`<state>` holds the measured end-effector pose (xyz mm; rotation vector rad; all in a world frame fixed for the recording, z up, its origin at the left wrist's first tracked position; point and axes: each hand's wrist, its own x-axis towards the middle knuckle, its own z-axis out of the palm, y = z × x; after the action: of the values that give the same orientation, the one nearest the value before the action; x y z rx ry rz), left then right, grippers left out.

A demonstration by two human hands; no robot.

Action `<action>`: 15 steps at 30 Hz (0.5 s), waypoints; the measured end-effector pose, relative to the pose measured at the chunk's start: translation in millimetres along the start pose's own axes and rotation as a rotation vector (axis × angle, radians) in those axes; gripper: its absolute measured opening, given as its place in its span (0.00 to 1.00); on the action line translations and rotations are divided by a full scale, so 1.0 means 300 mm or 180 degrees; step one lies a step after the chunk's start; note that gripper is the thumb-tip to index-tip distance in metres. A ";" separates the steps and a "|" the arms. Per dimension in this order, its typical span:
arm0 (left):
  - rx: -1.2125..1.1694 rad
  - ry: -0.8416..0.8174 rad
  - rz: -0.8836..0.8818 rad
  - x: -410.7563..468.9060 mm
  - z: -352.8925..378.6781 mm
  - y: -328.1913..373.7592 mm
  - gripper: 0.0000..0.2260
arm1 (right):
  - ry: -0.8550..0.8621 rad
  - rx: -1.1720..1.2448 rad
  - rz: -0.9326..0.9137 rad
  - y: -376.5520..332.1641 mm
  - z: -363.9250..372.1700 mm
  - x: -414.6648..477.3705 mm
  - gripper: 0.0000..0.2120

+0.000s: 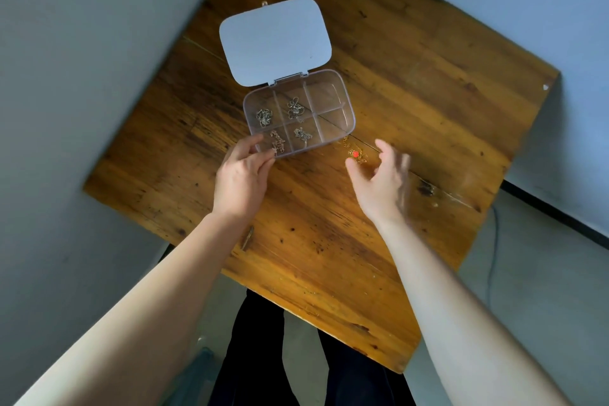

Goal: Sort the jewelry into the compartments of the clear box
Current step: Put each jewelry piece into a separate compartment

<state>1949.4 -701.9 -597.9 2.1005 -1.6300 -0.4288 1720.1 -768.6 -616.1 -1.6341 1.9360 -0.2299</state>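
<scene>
Head view | left hand (242, 171) pinches clear box (298, 114) corner at 7 o'clock | right hand (382, 175) spread beside gold necklace (356, 152) | gather whole chain, drop into an empty cell

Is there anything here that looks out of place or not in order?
One piece: a gold chain with a red bead lies loose on the wooden table, beside the clear box, near the open right hand. Two right compartments are empty.

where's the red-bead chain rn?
Head view: the red-bead chain lies on the table, just off the box's near right corner, with the open right hand right beside it, not gripping.
</scene>
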 end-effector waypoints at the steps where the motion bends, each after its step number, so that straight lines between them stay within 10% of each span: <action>1: 0.0006 0.0021 0.0011 -0.002 0.002 0.000 0.06 | -0.0070 -0.0179 -0.0093 0.013 0.014 -0.002 0.31; 15: 0.0717 0.0185 -0.0052 -0.040 0.084 0.082 0.16 | -0.0241 -0.0390 -0.0944 0.074 -0.018 0.087 0.10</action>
<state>1913.4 -699.3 -606.9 2.2668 -1.6965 -0.1943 1696.6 -789.3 -630.8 -1.9808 1.6754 -0.1651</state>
